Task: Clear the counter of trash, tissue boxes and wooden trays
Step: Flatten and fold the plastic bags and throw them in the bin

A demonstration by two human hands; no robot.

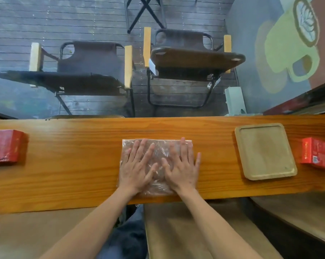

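Both forearms reach in from the near side, and the left hand (137,170) and right hand (182,169) lie flat, side by side, fingers straight and spread, pressing down on a crumpled clear plastic bag (156,146) that lies at the middle of the wooden counter (73,165), its near end close to the near edge. Neither hand curls around anything. Toward the right end of the counter sits a square wooden tray (265,151), and just beside it, at the right end, a red tissue box (317,153). A second red tissue box (5,146) rests at the left end, well apart from the bag. Beyond the far edge stand two folding chairs (90,70) on a planked floor.
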